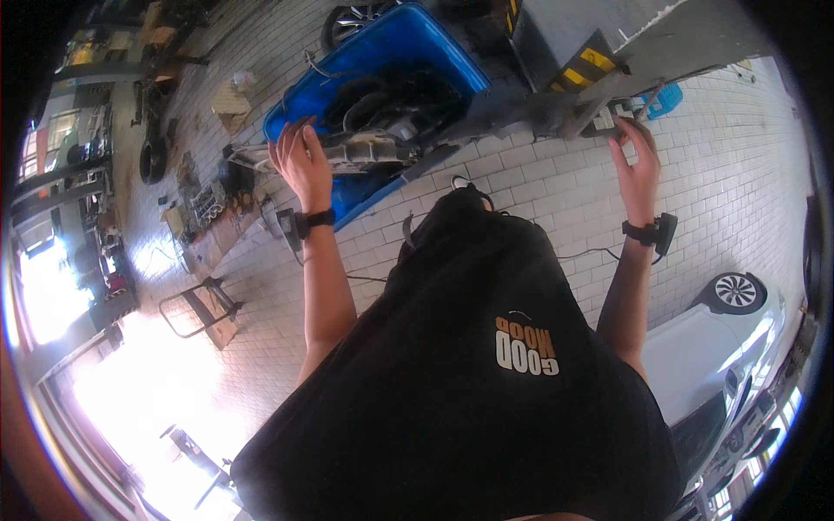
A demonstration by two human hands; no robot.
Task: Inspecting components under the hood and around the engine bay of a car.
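A long dark car part (369, 153), with a ribbed, bumper-like edge, stretches sideways in front of me. My left hand (302, 163) grips it close to its left end, fingers over the top edge. At the other end my right hand (638, 161) holds the part between thumb and fingers; the exact grip is partly hidden. Behind and below the part stands a large blue bin (447, 43), filled with black curved pieces (404, 100) that look like plastic or rubber. Both wrists carry black strapped devices.
A grey metal post base with a yellow-black striped edge (584, 71) rises at the far right of the bin. A bright blue object (665, 102) lies beyond my right hand. A white car (695, 347) is parked at right. A flat trolley (208, 313) and loose parts lie at left.
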